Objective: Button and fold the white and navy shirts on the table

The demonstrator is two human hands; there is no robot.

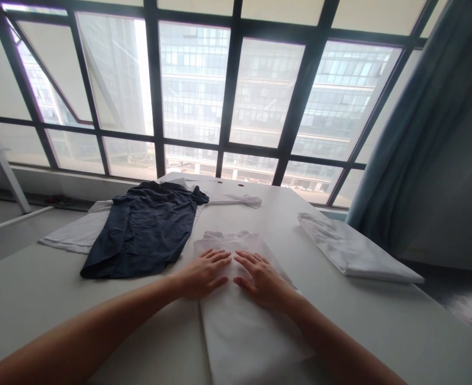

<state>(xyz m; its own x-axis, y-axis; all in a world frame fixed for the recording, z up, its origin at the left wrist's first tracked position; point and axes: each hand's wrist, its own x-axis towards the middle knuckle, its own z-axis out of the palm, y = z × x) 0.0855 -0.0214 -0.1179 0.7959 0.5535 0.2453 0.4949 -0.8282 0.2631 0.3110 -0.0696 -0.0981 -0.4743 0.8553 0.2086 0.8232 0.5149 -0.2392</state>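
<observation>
A white shirt (242, 326), folded into a long strip, lies flat on the table in front of me with its collar end pointing away. My left hand (206, 272) rests palm down on its left side, fingers stretched out. On the right side of the cloth, my right hand (260, 278) also lies flat with its fingers apart. The fingertips of both hands nearly meet over the middle of the shirt. Neither hand grips the fabric. The lower end of the shirt runs out of view at the bottom.
Left of the shirt, a dark navy shirt (147, 230) is spread over a white garment (77, 230). A folded white garment (360, 251) sits by the right edge of the white table (147, 321). Beyond are windows and a blue-grey curtain (412, 133).
</observation>
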